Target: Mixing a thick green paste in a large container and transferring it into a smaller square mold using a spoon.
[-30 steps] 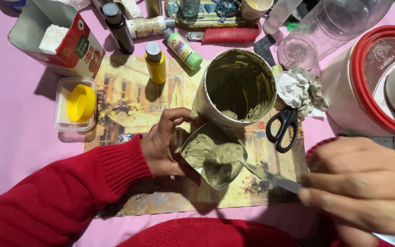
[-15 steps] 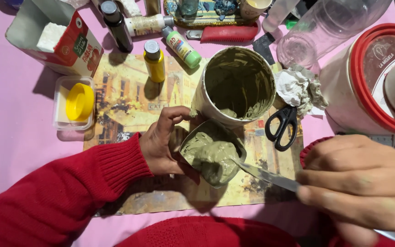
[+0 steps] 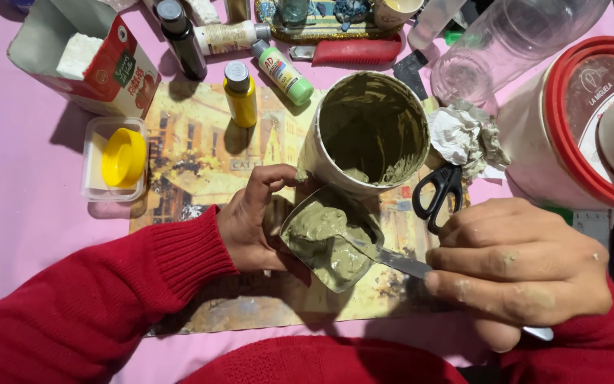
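Left hand (image 3: 254, 231) curled around small mould (image 3: 332, 242), tilted, on the mat (image 3: 186, 163) just in front of the big tub (image 3: 367, 131); right hand (image 3: 520, 267) closed on knife (image 3: 392, 259), blade tip in the green paste (image 3: 321, 238); risk: mould is brimful, a hard push likely slops paste over the rim onto fingers or mat; scissors (image 3: 438, 195) sit close to the right hand, could get smeared.

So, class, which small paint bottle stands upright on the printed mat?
The yellow paint bottle with the grey cap; the green-capped one lies on its side.
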